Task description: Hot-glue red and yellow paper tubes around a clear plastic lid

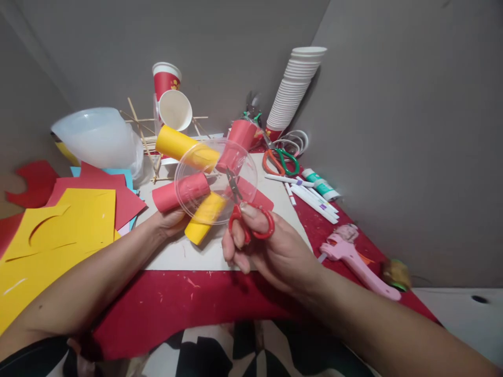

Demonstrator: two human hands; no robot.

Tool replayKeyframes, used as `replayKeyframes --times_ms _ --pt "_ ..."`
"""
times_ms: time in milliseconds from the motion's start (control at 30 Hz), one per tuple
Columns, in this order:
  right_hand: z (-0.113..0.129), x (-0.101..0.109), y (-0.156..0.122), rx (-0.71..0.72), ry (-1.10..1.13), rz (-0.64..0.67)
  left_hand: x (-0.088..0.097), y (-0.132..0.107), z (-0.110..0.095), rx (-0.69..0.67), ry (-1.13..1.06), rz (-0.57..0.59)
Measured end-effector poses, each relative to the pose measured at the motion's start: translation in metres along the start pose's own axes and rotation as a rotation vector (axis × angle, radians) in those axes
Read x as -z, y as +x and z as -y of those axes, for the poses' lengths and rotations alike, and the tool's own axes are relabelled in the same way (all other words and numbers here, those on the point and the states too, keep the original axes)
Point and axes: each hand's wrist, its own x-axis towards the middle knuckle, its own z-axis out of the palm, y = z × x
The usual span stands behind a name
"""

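Observation:
A round clear plastic lid [184, 173] carries red and yellow paper tubes spread outward like spokes. My left hand [173, 224] holds this piece from below, beside the left red paper tube [175, 192]; its fingers are mostly hidden behind the tubes. In my right hand [263, 246] is a pair of small red-handled scissors [268, 230], thumb and fingers at the loops. The scissor blades point up and away, over the lid's middle, near the lower yellow tube [204, 217] and the upper red tube [241, 139]. Whether the blades touch the lid I cannot tell.
A white board [220, 257] lies on the red tablecloth [188, 309]. Coloured paper sheets [82, 220] are at left, near a plastic bag [94, 136]. Behind stand paper cups [175, 110] and a tall cup stack [294, 86]. At right are larger scissors [288, 162] and a pink glue gun [353, 264].

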Motion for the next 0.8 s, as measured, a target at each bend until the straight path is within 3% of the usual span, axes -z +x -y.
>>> replayKeyframes --times_ms 100,200,367,600,800 --pt "-0.018 0.002 0.003 -0.041 0.036 -0.031 0.005 0.002 0.004 -0.031 -0.001 0.023" --pt "-0.032 0.007 0.003 -0.099 0.066 -0.051 0.016 0.004 0.011 -0.028 -0.046 -0.029" --pt "-0.032 0.014 0.001 -0.119 0.090 -0.038 0.029 0.007 0.020 0.036 -0.107 -0.073" --pt "-0.032 0.015 0.001 -0.230 0.216 0.050 0.024 0.004 0.022 0.089 -0.126 -0.027" --pt "-0.033 0.013 -0.001 -0.197 0.260 0.041 0.022 0.001 0.023 0.097 -0.073 -0.065"
